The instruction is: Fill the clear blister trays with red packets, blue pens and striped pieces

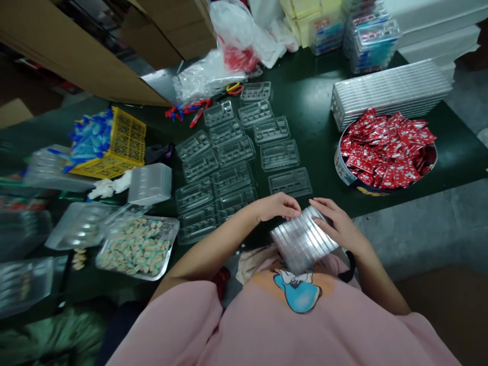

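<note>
Holding a clear, ribbed stack [304, 240] (silvery glints, slight blur) by the table's [312, 122] near edge; clamping its far right corner between thumb and fingers of right hand [338, 221]; with left hand [280, 205], bunching fingertips at its far left edge; cannot tell if pinching it.

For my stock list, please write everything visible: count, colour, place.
tray stack: one, clear, lower middle
loose trays: about fourteen, clear, centre
long tray stack: one, clear, right
tin: one, partly blue, right
packets: many, red, in tin
basket: one, yellow, left
items: many, blue, in basket
pieces: many, beige-green, left
packs: several, bluish, upper right
bags: several, mostly white, top
cardboard: several, brown, upper left
table: one, green, beneath
left hand, right hand: one each, bare, at stack
</note>
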The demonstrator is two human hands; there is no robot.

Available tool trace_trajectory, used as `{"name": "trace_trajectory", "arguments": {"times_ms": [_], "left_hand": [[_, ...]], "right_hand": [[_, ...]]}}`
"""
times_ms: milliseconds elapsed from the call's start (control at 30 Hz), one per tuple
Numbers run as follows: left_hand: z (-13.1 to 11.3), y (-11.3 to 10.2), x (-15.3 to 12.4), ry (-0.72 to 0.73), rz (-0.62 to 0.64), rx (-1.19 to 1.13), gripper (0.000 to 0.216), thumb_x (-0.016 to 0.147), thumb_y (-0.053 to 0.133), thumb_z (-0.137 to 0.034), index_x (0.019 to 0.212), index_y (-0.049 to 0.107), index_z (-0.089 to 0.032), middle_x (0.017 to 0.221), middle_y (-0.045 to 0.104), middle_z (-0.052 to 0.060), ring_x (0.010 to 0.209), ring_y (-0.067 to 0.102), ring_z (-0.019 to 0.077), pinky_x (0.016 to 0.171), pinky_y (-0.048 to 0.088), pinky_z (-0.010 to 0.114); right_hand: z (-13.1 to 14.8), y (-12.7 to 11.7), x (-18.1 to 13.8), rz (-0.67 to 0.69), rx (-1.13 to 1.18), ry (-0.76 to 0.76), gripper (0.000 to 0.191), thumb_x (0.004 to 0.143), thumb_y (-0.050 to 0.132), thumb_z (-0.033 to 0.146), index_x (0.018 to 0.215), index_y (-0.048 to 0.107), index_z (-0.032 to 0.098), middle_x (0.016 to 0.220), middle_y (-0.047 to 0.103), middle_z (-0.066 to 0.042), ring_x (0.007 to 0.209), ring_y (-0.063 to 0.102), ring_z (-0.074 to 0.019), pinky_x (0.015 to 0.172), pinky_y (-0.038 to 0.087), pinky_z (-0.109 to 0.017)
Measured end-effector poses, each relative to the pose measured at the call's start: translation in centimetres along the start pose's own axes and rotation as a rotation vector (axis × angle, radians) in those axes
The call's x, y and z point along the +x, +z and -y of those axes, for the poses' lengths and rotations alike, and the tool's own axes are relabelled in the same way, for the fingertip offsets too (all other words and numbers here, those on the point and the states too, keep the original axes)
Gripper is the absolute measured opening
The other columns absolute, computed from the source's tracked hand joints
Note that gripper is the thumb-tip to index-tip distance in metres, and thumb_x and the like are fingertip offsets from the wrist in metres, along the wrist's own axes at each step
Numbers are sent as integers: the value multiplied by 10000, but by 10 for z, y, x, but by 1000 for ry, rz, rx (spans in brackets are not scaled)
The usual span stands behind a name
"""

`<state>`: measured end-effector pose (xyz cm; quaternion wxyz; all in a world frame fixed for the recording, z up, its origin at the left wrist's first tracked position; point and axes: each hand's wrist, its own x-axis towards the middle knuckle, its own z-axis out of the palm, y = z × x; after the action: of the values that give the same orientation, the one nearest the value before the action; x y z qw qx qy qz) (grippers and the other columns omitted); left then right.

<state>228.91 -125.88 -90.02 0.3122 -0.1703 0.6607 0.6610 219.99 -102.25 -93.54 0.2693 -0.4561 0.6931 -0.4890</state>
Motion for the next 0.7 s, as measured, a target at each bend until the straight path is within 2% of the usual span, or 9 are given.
{"name": "trace_trajectory", "arguments": {"times_ms": [167, 300, 600, 700], "left_hand": [[9, -5, 10, -105, 1, -170, 372, 571, 873, -421, 747, 723, -130, 637, 620, 16, 602, 535, 94, 567, 422, 217], [9, -4, 9, -133, -13, -220, 384, 541, 888, -428, 715, 722, -129, 621, 616, 22, 587, 539, 100, 555, 429, 225], [5, 4, 4, 23, -108, -136, 297, 654, 796, -394, 736, 684, -131, 636, 591, 1, 576, 480, 86, 575, 387, 235], [8, -4, 1, 43, -250, -116, 317, 659, 768, -429, 708, 639, -143, 637, 578, -4, 589, 484, 97, 587, 385, 244]], "right_hand": [[0, 0, -1, 5, -2, -4, 471, 962, 491, 351, 1430, 475, 290, 1401, 489, -101, 1315, 471, -231, 1106, 398, -442], [0, 0, 0, -7, 10, 0, 469, 959, 495, 360, 1424, 484, 294, 1401, 499, -102, 1314, 478, -239, 1104, 401, -457], [-1, -2, 0, 26, 17, -25, 449, 967, 486, 350, 1406, 509, 261, 1540, 383, -97, 1392, 416, -233, 1162, 340, -447], [-1, -3, 0, 23, 28, -35, 430, 962, 493, 344, 1380, 535, 252, 1529, 402, -96, 1389, 421, -230, 1161, 344, -436]]}}
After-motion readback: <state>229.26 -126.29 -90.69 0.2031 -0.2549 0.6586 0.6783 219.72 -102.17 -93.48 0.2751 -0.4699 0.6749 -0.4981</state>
